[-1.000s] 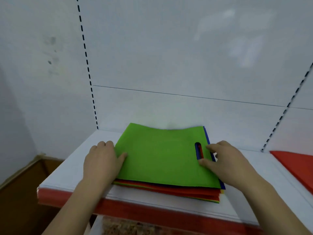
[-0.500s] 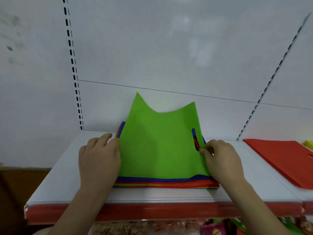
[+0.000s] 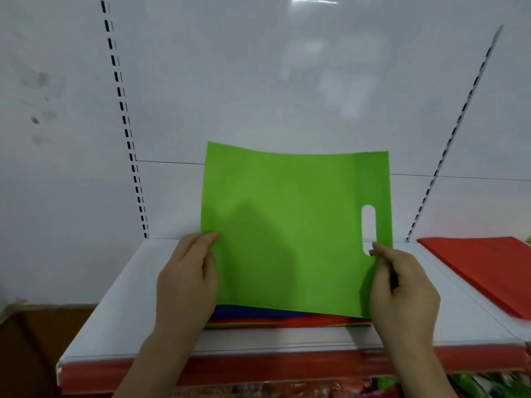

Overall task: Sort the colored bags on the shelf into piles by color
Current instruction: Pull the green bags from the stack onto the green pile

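Green bag (image 3: 290, 231) was held up over the mixed stack (image 3: 287, 318) on the shelf (image 3: 129, 320).
The left hand (image 3: 186, 282) and right hand (image 3: 402, 291) each pinched a side edge; lifting it level and clear would likely avoid dragging the bag beneath. It looked flat, thin and bright, with a handle slot.

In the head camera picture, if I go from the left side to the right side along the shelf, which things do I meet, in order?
left hand → green bag held up over the stack → right hand → red bag lying flat on the shelf.
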A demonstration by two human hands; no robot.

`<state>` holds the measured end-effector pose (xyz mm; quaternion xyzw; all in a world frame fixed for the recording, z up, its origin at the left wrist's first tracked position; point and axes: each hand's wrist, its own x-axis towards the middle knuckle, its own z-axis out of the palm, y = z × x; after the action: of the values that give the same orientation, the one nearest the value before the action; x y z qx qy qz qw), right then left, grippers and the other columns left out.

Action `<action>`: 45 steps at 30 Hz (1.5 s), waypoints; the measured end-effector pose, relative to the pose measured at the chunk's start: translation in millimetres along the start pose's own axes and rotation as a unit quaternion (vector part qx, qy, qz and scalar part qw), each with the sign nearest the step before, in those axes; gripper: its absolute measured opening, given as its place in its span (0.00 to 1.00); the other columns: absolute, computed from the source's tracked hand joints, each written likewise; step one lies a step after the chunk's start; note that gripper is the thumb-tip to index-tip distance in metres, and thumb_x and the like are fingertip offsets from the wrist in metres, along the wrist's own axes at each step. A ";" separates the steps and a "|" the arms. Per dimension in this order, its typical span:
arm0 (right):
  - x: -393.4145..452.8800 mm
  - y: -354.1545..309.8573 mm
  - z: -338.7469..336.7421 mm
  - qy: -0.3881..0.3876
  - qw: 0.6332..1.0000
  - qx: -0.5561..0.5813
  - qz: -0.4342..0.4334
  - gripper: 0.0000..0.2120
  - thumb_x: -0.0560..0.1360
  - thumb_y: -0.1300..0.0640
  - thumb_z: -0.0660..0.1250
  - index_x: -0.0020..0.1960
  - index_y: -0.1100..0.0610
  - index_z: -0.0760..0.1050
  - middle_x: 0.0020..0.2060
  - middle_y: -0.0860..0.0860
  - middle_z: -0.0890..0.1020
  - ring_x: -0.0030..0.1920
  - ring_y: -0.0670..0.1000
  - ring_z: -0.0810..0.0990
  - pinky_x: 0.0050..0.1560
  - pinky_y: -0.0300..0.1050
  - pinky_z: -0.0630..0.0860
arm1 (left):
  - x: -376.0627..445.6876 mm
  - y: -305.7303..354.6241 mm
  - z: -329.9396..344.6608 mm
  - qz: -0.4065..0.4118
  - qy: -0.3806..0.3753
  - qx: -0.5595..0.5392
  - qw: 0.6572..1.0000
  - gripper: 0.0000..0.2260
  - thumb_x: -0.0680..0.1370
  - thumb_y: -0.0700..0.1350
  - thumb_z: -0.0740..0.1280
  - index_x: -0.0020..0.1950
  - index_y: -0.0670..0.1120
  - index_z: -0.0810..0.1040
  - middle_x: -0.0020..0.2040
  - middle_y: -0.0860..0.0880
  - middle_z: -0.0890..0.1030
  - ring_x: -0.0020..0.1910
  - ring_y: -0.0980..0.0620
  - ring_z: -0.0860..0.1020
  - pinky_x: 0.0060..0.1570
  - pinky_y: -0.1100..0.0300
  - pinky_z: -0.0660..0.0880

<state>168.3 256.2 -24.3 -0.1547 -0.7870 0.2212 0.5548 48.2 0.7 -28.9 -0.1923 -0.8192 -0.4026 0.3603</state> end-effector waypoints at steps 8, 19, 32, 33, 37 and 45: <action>3.8 6.8 -26.3 -0.024 0.998 -0.062 -0.001 0.16 0.74 0.62 0.71 0.61 0.62 0.78 0.54 0.54 0.79 0.51 0.36 0.68 0.52 0.33 0.67 | -1.4 22.0 14.4 0.011 -0.026 -0.055 0.998 0.17 0.75 0.34 0.68 0.63 0.46 0.79 0.57 0.50 0.78 0.49 0.56 0.74 0.50 0.72 0.65; -8.6 50.8 -128.8 0.085 0.980 -0.155 0.097 0.13 0.75 0.62 0.69 0.59 0.57 0.78 0.52 0.54 0.81 0.51 0.50 0.77 0.54 0.48 0.74 | -30.0 117.2 69.9 0.052 -0.111 -0.186 0.975 0.18 0.77 0.32 0.65 0.65 0.45 0.78 0.61 0.50 0.77 0.55 0.59 0.73 0.56 0.82 0.59; -6.7 163.7 -338.5 0.169 0.942 -0.236 0.168 0.18 0.75 0.66 0.67 0.63 0.57 0.77 0.57 0.52 0.78 0.54 0.44 0.71 0.59 0.44 0.68 | -117.3 337.3 166.8 0.150 -0.183 -0.265 0.935 0.18 0.77 0.32 0.64 0.66 0.44 0.77 0.61 0.50 0.77 0.56 0.62 0.72 0.55 0.82 0.59; -7.1 174.7 -354.8 0.174 0.940 -0.239 0.168 0.18 0.74 0.66 0.67 0.64 0.57 0.77 0.58 0.53 0.78 0.55 0.44 0.72 0.60 0.44 0.67 | -127.0 354.7 175.4 0.155 -0.184 -0.277 0.930 0.18 0.77 0.32 0.64 0.66 0.44 0.77 0.61 0.49 0.77 0.57 0.59 0.73 0.56 0.82 0.59; -12.3 216.7 -418.3 0.192 0.927 -0.255 0.196 0.19 0.75 0.67 0.66 0.65 0.57 0.76 0.59 0.53 0.77 0.58 0.51 0.75 0.61 0.46 0.68 | -166.5 424.8 210.4 0.172 -0.206 -0.321 0.908 0.19 0.77 0.32 0.65 0.67 0.42 0.75 0.64 0.47 0.75 0.62 0.57 0.72 0.63 0.78 0.58; -6.6 294.5 -508.4 0.225 0.898 -0.299 0.231 0.22 0.74 0.68 0.66 0.66 0.55 0.74 0.59 0.48 0.75 0.55 0.39 0.69 0.57 0.39 0.67 | -220.2 543.3 287.9 0.242 -0.239 -0.364 0.867 0.20 0.75 0.27 0.65 0.67 0.36 0.74 0.63 0.41 0.75 0.50 0.63 0.70 0.54 0.79 0.61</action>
<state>648.7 594.4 -37.1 -0.5369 -0.6119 0.0565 0.5780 398.4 552.1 -29.6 -0.5920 -0.6034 -0.5145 0.1439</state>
